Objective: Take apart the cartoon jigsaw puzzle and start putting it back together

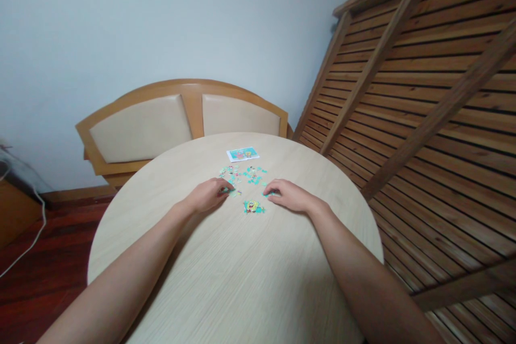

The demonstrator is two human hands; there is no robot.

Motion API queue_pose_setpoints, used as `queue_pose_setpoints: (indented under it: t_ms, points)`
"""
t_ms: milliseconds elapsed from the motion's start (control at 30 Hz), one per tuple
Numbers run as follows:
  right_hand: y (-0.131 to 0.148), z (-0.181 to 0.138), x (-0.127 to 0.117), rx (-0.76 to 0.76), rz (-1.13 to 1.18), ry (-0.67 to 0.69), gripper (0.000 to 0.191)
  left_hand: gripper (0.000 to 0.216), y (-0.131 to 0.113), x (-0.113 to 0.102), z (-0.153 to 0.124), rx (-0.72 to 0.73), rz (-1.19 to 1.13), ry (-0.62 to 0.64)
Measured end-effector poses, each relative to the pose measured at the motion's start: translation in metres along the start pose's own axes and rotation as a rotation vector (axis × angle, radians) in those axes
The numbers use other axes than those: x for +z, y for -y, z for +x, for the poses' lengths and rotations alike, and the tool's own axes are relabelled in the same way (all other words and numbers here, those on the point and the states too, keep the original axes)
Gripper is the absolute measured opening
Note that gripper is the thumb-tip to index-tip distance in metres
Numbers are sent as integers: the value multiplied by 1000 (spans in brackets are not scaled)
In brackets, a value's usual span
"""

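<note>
With the partly assembled patch as the clock's centre and twelve away from the person, a pale wall [161, 21] filled the background from ten to one. A slatted wooden panel [387, 97] leaned between one and four, and a round table [250, 279] spread beneath the work. A padded headboard [141, 123] stood beyond its rim at eleven.

The left hand [207, 194] rested at ten, fingers curled in over small pieces; whether it pinched one could not be told. The right hand [291, 195] lay at two, thumb and fingertips around a bit of teal; its grip could not be made out either.

A picture card [244, 154] lay flat at twelve, near the table's far edge. The patch [253, 207], showing a yellow figure on teal, lay between the hands and slightly nearer the person. Loose pieces [254, 179] lay scattered from ten to one, between patch and card.

Judging by this, the work was at an early stage: one small section seemed joined, while many pieces remained unplaced.
</note>
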State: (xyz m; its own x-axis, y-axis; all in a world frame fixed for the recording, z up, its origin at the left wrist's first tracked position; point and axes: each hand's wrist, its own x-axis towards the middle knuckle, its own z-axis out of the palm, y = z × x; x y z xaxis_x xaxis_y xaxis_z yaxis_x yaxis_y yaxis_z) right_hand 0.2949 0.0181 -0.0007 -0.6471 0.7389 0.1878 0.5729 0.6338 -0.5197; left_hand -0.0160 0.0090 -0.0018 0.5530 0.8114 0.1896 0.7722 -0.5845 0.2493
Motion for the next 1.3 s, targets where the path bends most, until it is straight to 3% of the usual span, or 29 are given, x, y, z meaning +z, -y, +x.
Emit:
queue_pose_setpoints:
  t_ms: [200, 400, 700, 1000, 1300]
  points:
    - [2, 0, 0, -3, 4, -8, 19, 30, 9, -7, 0, 21, -17, -19]
    - [4, -1, -1, 1, 9, 0, 20, 33, 12, -21, -6, -137, -16, 35]
    - [5, 0, -2, -2, 10, -7, 19, 27, 13, -13, -3, -117, 11, 59]
    - [3, -1, -1, 5, 13, -6, 19, 35, 15, -22, -7, -174, -3, 90]
    - [1, 0, 0, -5, 2, -5, 20, 28, 17, -18, -3, -156, -34, 71]
